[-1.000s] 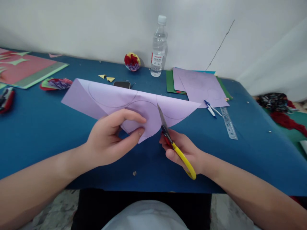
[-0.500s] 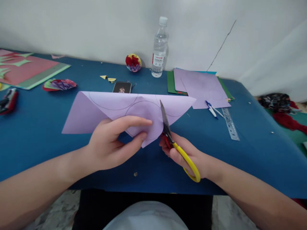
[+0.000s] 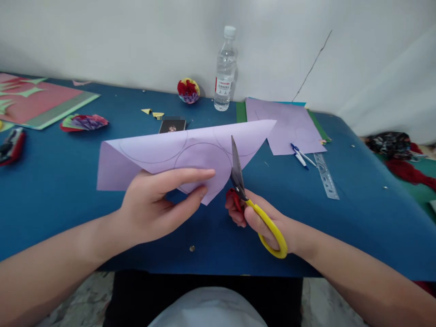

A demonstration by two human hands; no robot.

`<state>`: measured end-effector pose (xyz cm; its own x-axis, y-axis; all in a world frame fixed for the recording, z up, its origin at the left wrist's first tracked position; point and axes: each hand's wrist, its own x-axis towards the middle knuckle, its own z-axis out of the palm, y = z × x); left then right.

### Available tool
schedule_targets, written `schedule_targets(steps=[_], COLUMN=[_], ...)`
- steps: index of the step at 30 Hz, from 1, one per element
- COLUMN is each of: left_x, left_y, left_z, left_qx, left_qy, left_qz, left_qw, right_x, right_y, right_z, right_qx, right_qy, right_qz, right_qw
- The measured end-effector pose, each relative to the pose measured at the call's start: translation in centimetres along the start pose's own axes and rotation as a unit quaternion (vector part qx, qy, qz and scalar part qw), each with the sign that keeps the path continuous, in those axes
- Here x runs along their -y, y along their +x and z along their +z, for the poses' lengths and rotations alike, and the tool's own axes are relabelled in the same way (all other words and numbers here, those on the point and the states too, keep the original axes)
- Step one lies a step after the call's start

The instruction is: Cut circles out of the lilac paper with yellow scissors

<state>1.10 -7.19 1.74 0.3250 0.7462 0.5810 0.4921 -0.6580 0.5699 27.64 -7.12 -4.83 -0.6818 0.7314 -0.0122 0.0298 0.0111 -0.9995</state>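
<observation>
A sheet of purple paper (image 3: pixel 200 136) with circles drawn on it is held up over the blue table, its left part folded back. My left hand (image 3: pixel 163 200) grips its lower part, index finger stretched across the front and thumb below. In my right hand (image 3: pixel 262 218) is a pair of scissors (image 3: pixel 237 175) with yellow and red handles. The blades point up, one in front of the paper at the right edge of the middle circle. The other blade is mostly hidden behind the sheet. My right thumb sits in the yellow loop.
Behind the paper stand a water bottle (image 3: pixel 223 75) and a colourful paper ball (image 3: pixel 188 91), near a phone (image 3: pixel 172 126). Stacked sheets (image 3: pixel 282 122), pens (image 3: pixel 299 156) and a clear ruler (image 3: pixel 326 177) lie right. Left are a folded paper piece (image 3: pixel 84 122), coloured sheets (image 3: pixel 57 104) and a stapler (image 3: pixel 12 145).
The purple sheet has tilted, its right end rising and its left end dropping. The scissors' blades have opened a little more, and their handles have shifted slightly right.
</observation>
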Motion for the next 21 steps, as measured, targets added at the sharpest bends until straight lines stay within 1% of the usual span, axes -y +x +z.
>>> schedule_targets(steps=[7, 11, 15, 18, 21], left_x=[0.39, 0.46, 0.23, 0.03, 0.03], left_y=[-0.24, -0.27, -0.08, 0.05, -0.02], left_z=[-0.10, 0.01, 0.00, -0.22, -0.38], left_qx=[0.039, 0.028, 0.021, 0.024, 0.019], left_qy=[-0.015, -0.016, -0.005, -0.005, 0.003], left_qz=[0.039, 0.047, 0.042, 0.052, 0.067], left_qw=[0.998, 0.998, 0.999, 0.998, 0.998], right_x=[0.12, 0.31, 0.31, 0.36, 0.52], right_y=[0.09, 0.11, 0.19, 0.29, 0.36], right_z=[0.05, 0.13, 0.03, -0.09, -0.08], right_qx=[-0.012, -0.018, -0.009, -0.005, 0.002], right_qy=[-0.006, -0.010, -0.015, -0.025, -0.019], right_qz=[-0.006, -0.003, 0.002, 0.009, 0.002], right_qw=[1.000, 1.000, 1.000, 1.000, 1.000])
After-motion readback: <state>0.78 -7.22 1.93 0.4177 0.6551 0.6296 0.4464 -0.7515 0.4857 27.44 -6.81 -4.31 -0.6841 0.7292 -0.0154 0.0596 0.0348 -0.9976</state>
